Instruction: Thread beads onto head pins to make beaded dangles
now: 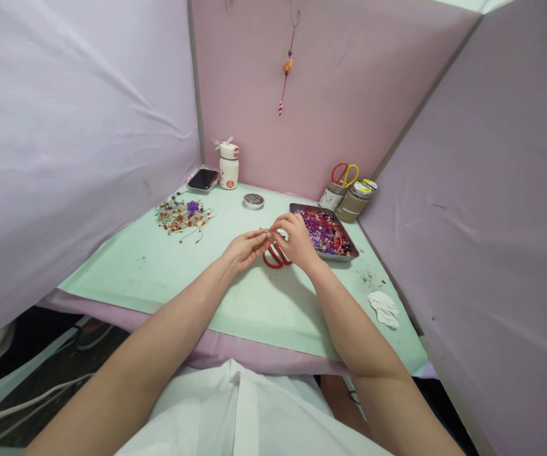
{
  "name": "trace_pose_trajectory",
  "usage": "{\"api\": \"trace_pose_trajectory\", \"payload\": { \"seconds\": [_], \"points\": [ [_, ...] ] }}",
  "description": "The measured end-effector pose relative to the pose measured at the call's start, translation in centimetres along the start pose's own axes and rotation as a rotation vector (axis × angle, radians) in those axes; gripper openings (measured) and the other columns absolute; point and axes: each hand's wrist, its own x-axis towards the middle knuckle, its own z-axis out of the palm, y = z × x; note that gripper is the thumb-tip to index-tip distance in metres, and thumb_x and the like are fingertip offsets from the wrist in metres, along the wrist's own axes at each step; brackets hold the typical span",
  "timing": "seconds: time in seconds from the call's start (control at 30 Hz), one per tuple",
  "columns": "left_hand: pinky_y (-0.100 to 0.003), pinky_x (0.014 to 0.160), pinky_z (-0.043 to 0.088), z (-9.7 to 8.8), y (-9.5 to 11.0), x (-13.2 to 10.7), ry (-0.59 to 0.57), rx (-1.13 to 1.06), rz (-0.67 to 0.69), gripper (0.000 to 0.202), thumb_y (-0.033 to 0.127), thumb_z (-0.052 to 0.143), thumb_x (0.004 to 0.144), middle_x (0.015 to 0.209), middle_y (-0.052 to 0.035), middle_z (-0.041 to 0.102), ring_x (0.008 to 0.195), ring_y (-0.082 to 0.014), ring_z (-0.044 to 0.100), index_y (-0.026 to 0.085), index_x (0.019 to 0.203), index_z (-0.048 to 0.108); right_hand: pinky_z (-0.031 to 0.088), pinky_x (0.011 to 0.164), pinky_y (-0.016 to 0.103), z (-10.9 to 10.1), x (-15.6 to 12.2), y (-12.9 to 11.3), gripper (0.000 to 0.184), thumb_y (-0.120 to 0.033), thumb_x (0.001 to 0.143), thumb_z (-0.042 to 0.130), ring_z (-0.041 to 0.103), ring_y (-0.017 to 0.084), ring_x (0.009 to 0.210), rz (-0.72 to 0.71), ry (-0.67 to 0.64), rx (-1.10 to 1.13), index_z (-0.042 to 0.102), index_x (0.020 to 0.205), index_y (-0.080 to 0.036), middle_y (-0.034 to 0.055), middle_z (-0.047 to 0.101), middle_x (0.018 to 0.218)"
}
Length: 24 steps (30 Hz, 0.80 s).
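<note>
Above the middle of the pale green tabletop, my left hand and my right hand meet at the fingertips. Both are closed in a pinch, and whatever sits between the fingers is too small to make out. Red-handled scissors lie on the table just under the hands, partly covered by them. Right beside my right hand is a metal tray full of purple, red and dark beads.
Left lies a pile of beaded strings with a purple bead cluster. Behind stand a phone, a white bottle, a small round dish, a can with scissors and a jar. A crumpled tissue lies right. A beaded cord hangs behind.
</note>
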Motion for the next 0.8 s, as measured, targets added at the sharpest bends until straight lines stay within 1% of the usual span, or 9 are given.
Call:
{"api": "trace_pose_trajectory", "payload": {
  "seconds": [0.1,0.17,0.3,0.5,0.67,0.8],
  "points": [
    [-0.017,0.073,0.054,-0.1,0.0,0.0,-0.002,-0.027,0.001,0.014,0.000,0.057,0.080,0.078,-0.0081,0.070,0.070,-0.0090,0.066,0.007,0.082,0.069,0.039,0.092,0.039,-0.1,-0.1,-0.5,0.010,-0.020,0.082,0.055,0.046,0.023,0.102,-0.009,-0.002,-0.068,0.065,0.082,-0.021,0.0071,0.059,0.105],
    [-0.016,0.073,0.054,-0.1,0.0,0.1,0.004,-0.039,0.001,0.014,0.000,0.058,0.080,0.078,-0.0076,0.070,0.070,-0.0086,0.066,0.008,0.083,0.069,0.039,0.093,0.041,-0.2,-0.2,-0.7,0.010,-0.022,0.083,0.055,0.045,0.024,0.104,-0.012,-0.011,-0.098,0.065,0.081,-0.021,0.0075,0.058,0.109],
    [-0.016,0.072,0.054,-0.2,0.0,0.1,0.005,-0.046,-0.003,0.015,-0.001,0.056,0.080,0.077,-0.0074,0.070,0.070,-0.0085,0.066,0.008,0.085,0.068,0.039,0.094,0.042,-0.4,-0.2,-0.9,0.012,-0.024,0.084,0.054,0.043,0.025,0.107,-0.016,-0.028,-0.137,0.064,0.080,-0.021,0.0080,0.057,0.112],
    [-0.016,0.072,0.055,-0.2,0.0,0.1,0.006,-0.041,-0.010,0.016,-0.001,0.054,0.081,0.076,-0.0080,0.070,0.072,-0.0093,0.067,0.007,0.085,0.068,0.038,0.097,0.045,-0.8,-0.2,-0.8,0.009,-0.021,0.081,0.055,0.041,0.027,0.111,-0.028,-0.043,-0.189,0.064,0.079,-0.021,0.0087,0.054,0.119],
    [-0.016,0.074,0.055,-0.2,0.0,0.1,0.014,-0.026,-0.032,0.016,-0.001,0.055,0.081,0.079,-0.0090,0.070,0.073,-0.0097,0.067,0.007,0.088,0.067,0.035,0.100,0.047,-1.4,-0.2,-0.8,0.008,-0.018,0.078,0.056,0.036,0.028,0.117,-0.039,-0.110,-0.217,0.064,0.076,-0.020,0.0089,0.051,0.125],
    [-0.016,0.073,0.055,-0.2,0.1,0.0,0.004,-0.022,-0.048,0.015,-0.001,0.057,0.080,0.081,-0.0093,0.070,0.072,-0.0097,0.068,0.007,0.087,0.067,0.033,0.103,0.049,-1.7,-0.2,-0.6,0.008,-0.019,0.078,0.056,0.033,0.029,0.120,-0.060,-0.144,-0.206,0.063,0.075,-0.020,0.0097,0.049,0.128]
  ]
}}
